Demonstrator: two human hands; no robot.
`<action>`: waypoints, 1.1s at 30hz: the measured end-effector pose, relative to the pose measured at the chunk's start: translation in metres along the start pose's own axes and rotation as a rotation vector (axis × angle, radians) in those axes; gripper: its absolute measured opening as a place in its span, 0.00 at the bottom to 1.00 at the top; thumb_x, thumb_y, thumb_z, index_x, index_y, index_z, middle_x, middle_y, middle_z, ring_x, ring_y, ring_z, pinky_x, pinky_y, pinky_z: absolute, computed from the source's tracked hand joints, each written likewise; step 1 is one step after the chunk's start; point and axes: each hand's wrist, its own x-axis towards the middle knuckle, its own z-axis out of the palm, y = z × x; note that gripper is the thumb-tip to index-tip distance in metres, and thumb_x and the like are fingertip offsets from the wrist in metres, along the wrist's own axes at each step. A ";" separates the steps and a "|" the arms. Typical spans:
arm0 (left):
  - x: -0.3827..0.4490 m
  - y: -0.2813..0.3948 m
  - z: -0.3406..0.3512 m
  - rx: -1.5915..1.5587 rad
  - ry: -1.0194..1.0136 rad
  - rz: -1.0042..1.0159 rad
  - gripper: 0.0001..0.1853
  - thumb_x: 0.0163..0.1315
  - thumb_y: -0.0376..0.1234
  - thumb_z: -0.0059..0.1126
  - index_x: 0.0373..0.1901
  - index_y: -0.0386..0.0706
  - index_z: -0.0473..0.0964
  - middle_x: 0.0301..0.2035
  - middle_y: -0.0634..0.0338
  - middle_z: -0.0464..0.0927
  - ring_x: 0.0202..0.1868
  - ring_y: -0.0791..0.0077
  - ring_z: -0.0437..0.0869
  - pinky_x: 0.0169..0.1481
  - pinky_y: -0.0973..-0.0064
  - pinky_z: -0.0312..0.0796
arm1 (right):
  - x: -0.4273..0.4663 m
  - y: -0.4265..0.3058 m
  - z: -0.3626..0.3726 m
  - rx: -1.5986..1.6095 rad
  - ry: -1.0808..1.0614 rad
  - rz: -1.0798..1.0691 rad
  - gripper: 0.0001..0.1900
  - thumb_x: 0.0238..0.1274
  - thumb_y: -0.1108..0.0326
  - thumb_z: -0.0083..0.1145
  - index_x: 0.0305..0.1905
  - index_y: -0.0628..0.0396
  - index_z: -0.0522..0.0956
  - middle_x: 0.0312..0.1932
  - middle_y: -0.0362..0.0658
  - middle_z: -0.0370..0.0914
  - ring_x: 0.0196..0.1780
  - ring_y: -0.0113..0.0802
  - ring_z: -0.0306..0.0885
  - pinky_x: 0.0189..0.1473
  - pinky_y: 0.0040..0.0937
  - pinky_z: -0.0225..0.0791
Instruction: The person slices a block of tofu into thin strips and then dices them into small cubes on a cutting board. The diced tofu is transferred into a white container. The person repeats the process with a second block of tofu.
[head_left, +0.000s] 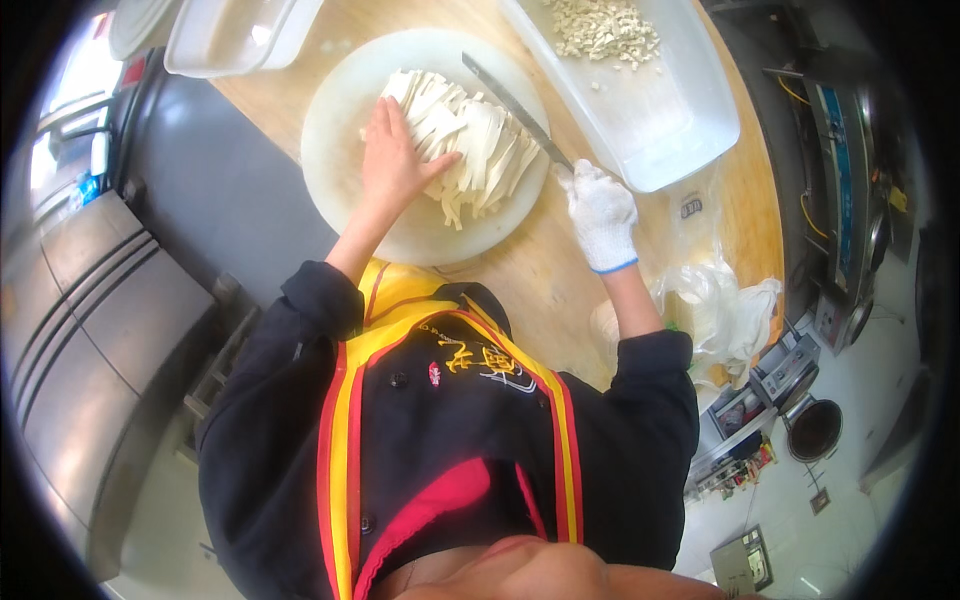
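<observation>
A pile of pale, flat strips of food (472, 142) lies on a round white cutting board (337, 187). My bare left hand (394, 150) rests along the pile's left edge, its thumb spread across the strips and its fingers pointing away from me. In a white knit glove with a blue cuff, my right hand (600, 214) grips a knife (517, 112) by the handle, which the glove mostly hides. The long blade slants up and left over the right side of the board, beside the strips.
A translucent plastic tub (660, 127) at the upper right holds small diced pieces (604, 30). Another plastic container (225, 37) stands at the upper left. Clear plastic bags (705, 300) lie near the right edge of the wooden table (517, 292). Steel kitchen equipment (97, 315) stands left.
</observation>
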 end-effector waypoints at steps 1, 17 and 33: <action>-0.001 0.000 0.001 -0.001 -0.011 -0.008 0.60 0.45 0.57 0.68 0.65 0.21 0.49 0.63 0.30 0.56 0.67 0.41 0.58 0.70 0.56 0.53 | -0.002 0.000 -0.004 -0.002 -0.008 -0.015 0.11 0.64 0.56 0.52 0.33 0.52 0.71 0.21 0.46 0.77 0.22 0.42 0.78 0.25 0.37 0.71; 0.002 -0.005 0.011 0.078 0.012 0.008 0.56 0.48 0.58 0.63 0.64 0.23 0.52 0.63 0.34 0.58 0.66 0.43 0.60 0.70 0.57 0.53 | 0.000 -0.007 -0.014 -0.026 -0.067 -0.003 0.10 0.60 0.59 0.54 0.32 0.53 0.71 0.21 0.46 0.77 0.23 0.43 0.79 0.23 0.38 0.72; 0.009 -0.004 0.010 -0.057 0.006 -0.059 0.58 0.46 0.57 0.67 0.65 0.22 0.49 0.63 0.30 0.55 0.68 0.41 0.56 0.72 0.55 0.51 | 0.001 -0.018 0.007 0.013 -0.059 0.029 0.17 0.67 0.51 0.47 0.33 0.54 0.71 0.21 0.49 0.77 0.22 0.46 0.78 0.24 0.40 0.72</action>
